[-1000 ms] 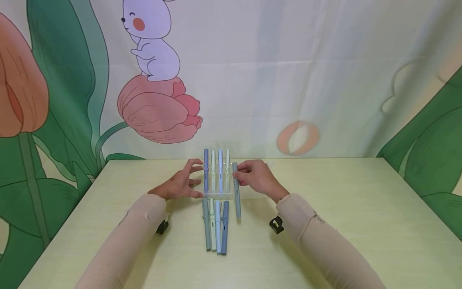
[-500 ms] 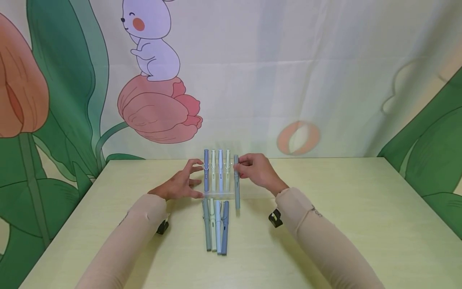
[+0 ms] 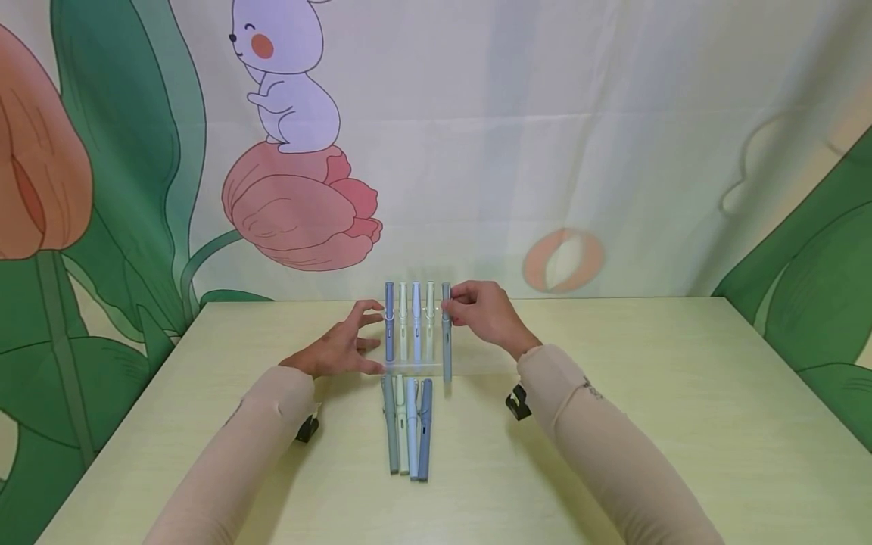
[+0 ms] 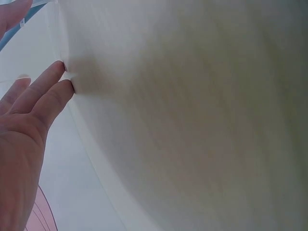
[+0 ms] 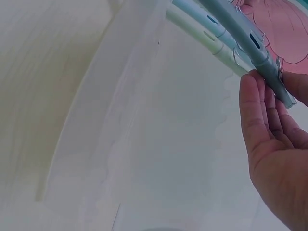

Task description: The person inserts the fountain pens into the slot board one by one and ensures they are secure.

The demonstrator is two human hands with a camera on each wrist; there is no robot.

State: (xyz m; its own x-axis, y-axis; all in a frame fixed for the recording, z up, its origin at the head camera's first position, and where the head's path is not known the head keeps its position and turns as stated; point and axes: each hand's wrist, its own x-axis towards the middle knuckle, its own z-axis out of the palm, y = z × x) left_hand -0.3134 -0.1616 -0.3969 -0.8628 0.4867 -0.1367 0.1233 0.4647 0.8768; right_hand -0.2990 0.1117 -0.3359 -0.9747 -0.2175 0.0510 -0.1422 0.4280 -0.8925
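While my right hand (image 3: 487, 312) pinches a gray-green pen (image 3: 446, 348) near its top end, between thumb and fingertips, my left hand (image 3: 337, 347) has its fingers spread apart at the left end of the clear stand (image 3: 412, 369). Those fingertips look like they touch its edge, maybe to steady it.

Four pens are side by side in the stand: a blue pen (image 3: 389, 324), a pale green pen (image 3: 403, 333), a light blue pen (image 3: 417, 333) and another pale green pen (image 3: 430, 333). Mine is just right of them, and its bottom end pokes out past the front edge. I can't tell if it touches.

I think I'm putting in pen five. Next, it seems to need a small push back, then down, without bumping its neighbor. Four loose pens (image 3: 412, 431) lie in front on the table (image 3: 613, 393).
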